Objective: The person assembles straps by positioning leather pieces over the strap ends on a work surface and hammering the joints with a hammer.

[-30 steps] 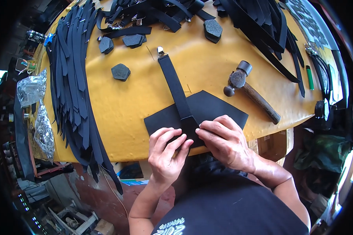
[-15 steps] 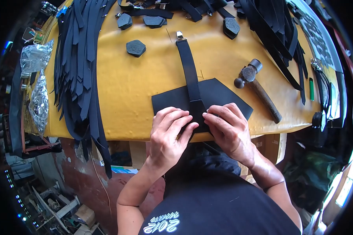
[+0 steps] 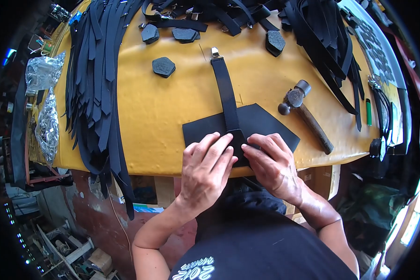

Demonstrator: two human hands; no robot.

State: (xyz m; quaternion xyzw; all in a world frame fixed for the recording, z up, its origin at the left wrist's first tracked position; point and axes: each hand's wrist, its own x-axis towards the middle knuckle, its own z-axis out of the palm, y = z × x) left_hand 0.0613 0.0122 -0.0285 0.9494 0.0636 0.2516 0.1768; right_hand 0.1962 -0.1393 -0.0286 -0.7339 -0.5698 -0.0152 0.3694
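A black strap (image 3: 224, 88) with a metal clip (image 3: 214, 52) at its far end runs down over a dark angular sheet (image 3: 261, 121) near the table's front edge. Its near end widens into a black piece (image 3: 237, 136) between my hands. My left hand (image 3: 207, 163) has its fingertips on the left side of this piece, thumb close to the index finger. At the right side, my right hand (image 3: 270, 161) is closed on the edge with bent fingers. The hands do not touch each other. Fingers hide part of the piece.
A hammer (image 3: 305, 114) lies right of the sheet on the yellow table (image 3: 140, 116). Hanging black straps (image 3: 95, 84) cover the left side; more straps (image 3: 319, 42) lie at the back right. Dark polygonal pieces (image 3: 164, 67) and a green marker (image 3: 368, 112) are farther out.
The view has shifted, so the table items sit farther right in it than at first. My left fingers have straightened and moved farther over the wide piece; my right hand stays at its edge.
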